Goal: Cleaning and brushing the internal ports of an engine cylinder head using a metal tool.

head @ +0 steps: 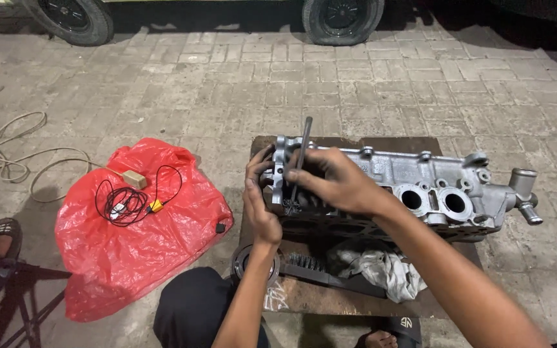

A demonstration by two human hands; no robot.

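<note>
An aluminium engine cylinder head [433, 183] lies on a brown board [349, 303] on the brick paving. My left hand [259, 193] grips the left end of the cylinder head. My right hand [330, 180] holds a thin dark metal rod tool [303, 145] upright, its lower end pushed into the head's left end. Round ports show on the right part of the casting.
A red plastic bag [130, 251] lies at left with a black cable and small yellow and beige items on it. A pale rope [14, 154] coils far left. A wire brush [304, 263] and dirty rag [388, 270] lie on the board. Vehicle tyres [343, 16] stand behind.
</note>
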